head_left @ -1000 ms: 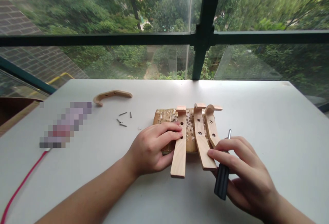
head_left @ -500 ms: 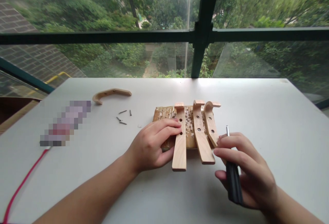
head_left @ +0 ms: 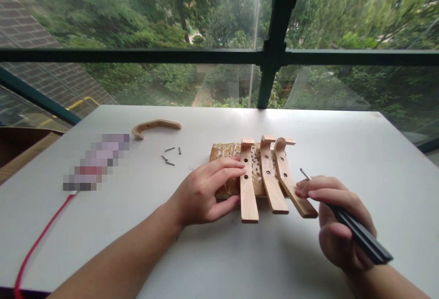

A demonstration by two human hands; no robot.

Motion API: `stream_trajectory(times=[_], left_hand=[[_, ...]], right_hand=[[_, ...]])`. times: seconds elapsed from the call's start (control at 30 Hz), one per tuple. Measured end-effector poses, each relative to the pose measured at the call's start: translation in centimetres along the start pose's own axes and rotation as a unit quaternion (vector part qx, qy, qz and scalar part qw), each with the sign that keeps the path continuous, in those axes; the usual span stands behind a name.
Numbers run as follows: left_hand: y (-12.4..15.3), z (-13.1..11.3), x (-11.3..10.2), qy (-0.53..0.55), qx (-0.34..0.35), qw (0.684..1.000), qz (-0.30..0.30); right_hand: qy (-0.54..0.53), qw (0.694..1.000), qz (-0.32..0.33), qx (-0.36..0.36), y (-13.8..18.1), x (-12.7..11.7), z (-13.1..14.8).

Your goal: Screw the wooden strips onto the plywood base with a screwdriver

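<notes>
A brown block lies in the middle of the white table, with three curved wooden hook pieces across it. My left hand rests on the block's left part, fingers touching the leftmost hook piece. My right hand grips a black-handled screwdriver; its metal tip points up and left, just right of the rightmost hook piece. The fingertips of that hand touch this piece's lower end.
A fourth curved wooden piece lies at the far left. Several loose screws lie between it and the block. A blurred-out object and a red cord are at the left. A window stands behind the table's far edge.
My right hand swung the screwdriver handle out to the right and lowered it. The rightmost hook piece's lower end has swung right. My left hand stayed on the block.
</notes>
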State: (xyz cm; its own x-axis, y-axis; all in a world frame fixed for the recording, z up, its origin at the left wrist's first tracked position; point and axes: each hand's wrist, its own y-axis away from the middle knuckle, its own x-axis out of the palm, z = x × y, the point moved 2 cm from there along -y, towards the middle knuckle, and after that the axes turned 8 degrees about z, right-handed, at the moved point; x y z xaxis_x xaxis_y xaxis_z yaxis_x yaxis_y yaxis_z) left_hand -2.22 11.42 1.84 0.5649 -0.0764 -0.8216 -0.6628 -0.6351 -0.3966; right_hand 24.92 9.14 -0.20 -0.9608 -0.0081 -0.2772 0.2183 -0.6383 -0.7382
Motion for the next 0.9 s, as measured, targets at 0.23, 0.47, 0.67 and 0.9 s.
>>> stream_trajectory(times=[0.23,0.47,0.67,0.9], left_hand=[[3.2,5.2,-6.5,-0.032,-0.171,0.983,-0.052],[5.1,9.0,-5.8,-0.044,-0.376,0.905,0.192],[6.3,10.1,-7.4,-0.090,-0.428,0.891,0.126],[8.2,12.5,-7.9,-0.144,-0.533,0.831,0.072]], right_hand=[[-0.009,0.996,-0.086,-0.019,-0.5,0.0,-1.0],[-0.061,0.992,-0.106,-0.004,-0.7,-0.3,-1.4],[-0.072,0.991,-0.109,0.014,-0.5,-0.6,-1.7],[-0.086,0.989,-0.098,0.076,-0.2,-0.9,-2.1]])
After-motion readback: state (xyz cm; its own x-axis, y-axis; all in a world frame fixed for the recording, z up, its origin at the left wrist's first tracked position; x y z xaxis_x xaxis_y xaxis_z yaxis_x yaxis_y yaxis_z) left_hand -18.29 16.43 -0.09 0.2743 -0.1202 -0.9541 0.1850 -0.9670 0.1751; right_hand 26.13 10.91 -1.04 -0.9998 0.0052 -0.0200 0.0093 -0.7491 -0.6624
